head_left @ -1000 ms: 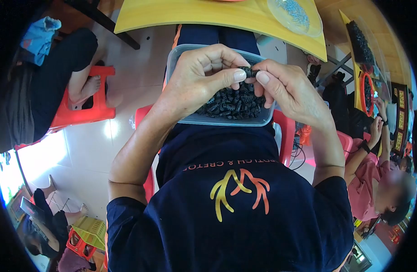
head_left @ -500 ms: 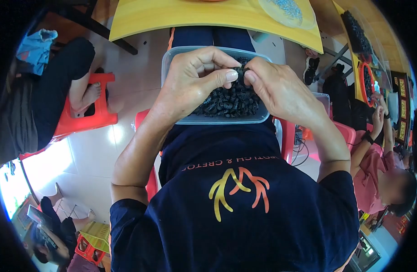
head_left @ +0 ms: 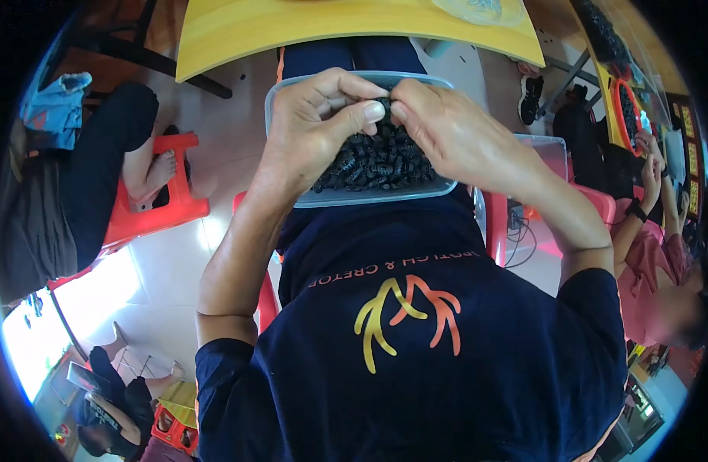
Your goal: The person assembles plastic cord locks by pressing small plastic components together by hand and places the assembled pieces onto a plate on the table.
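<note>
A clear plastic tub (head_left: 377, 203) rests on my lap, holding a heap of small black plastic parts (head_left: 377, 165). Over its far side, my left hand (head_left: 312, 127) pinches one small black part (head_left: 384, 108) between thumb and forefinger. From the other side, my right hand (head_left: 450, 127) grips that same part with thumb and forefinger, so the fingertips of both hands nearly meet. Most of the piece is covered by my fingers, and its exact shape cannot be made out.
Beyond the tub stands a yellow table (head_left: 331, 31) bearing a clear dish (head_left: 492, 14) of small silvery pieces. A red stool (head_left: 150, 212) is at left, beside a seated person. At right, another person's hands (head_left: 652, 158) are near a red-rimmed basket (head_left: 622, 115) of black parts.
The camera view has shifted slightly, moving the table edge and tub up and left. Both hands stay pinched on the black part, which shows less between the fingertips now.
</note>
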{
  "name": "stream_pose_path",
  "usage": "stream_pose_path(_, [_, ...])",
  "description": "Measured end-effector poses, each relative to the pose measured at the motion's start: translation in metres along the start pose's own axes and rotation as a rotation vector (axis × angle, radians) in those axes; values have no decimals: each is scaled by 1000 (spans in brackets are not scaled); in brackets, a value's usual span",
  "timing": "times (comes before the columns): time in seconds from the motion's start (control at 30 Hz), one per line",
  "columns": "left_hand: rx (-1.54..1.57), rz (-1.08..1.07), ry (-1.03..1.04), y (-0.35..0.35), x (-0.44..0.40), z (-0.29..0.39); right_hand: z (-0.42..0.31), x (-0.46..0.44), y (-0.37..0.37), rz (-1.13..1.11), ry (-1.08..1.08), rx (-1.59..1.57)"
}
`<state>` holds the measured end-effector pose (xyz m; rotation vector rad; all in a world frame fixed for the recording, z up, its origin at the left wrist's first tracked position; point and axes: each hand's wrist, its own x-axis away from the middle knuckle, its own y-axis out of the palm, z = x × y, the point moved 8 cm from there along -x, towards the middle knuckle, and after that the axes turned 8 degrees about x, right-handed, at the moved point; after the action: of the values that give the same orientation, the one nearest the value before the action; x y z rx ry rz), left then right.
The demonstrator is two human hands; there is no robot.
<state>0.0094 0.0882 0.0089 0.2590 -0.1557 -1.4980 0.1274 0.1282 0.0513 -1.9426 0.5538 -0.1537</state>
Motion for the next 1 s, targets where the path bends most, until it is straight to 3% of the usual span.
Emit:
stream_pose_path(0.13, [174,-10,-88,1,2,-18,25,2,19,-361,283,-523])
stream_pose_path(0.27, [180,-42,-77,8,-5,-12,35,5,19,-465,302,-976])
stream_pose_path(0.5, [-3,-108,81,7,-6,1,35,9,34,-270,292,-1242])
stream_pose_path(0.67, [-91,-147,226,16,-4,13,34,16,55,-247,266,-1604])
stream_pose_path(0.77, [-391,-118,334,25,3,33,22,15,50,-167,410,-1729])
stream_pose_path(1.0, [-516,-27,459,28,8,48,10,18,53,-190,399,-1980])
